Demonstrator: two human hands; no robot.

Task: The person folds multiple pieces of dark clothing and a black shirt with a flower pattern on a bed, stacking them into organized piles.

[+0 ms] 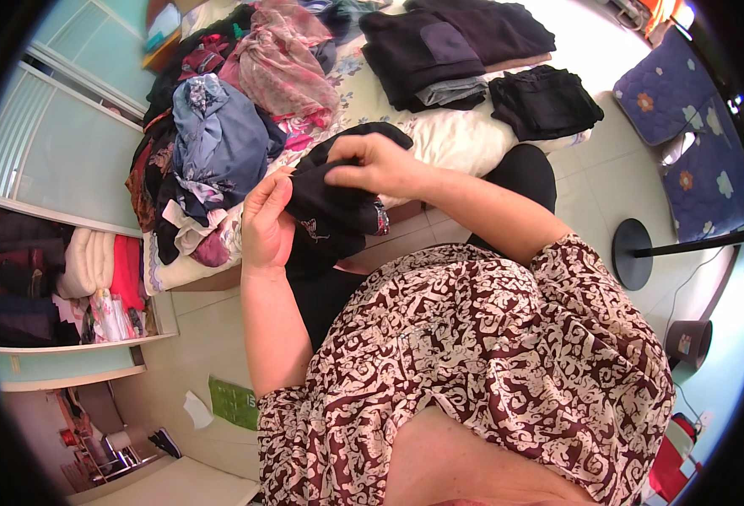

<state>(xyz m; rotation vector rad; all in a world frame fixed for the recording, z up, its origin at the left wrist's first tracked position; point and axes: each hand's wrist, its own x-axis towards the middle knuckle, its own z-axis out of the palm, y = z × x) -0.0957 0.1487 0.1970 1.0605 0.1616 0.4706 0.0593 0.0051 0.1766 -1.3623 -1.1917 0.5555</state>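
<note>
Between my hands is a black garment (331, 202) with a small embroidered motif and a strip of colourful trim at one edge. My left hand (269, 218) pinches its left side between thumb and fingers. Higher up and to the right, my right hand (378, 164) grips a fold of the same cloth. The garment hangs over my lap at the bed's near edge, and part of it rests toward the bed. How its lower part falls is partly hidden by my arms and clothes.
A loose heap of clothes (220, 139) covers the bed's left side. Folded dark clothes (416, 54) and a folded black stack (546, 101) lie on the right. An open wardrobe (81, 348) stands left; a round black stand base (631, 254) and a bin (688, 343) are right.
</note>
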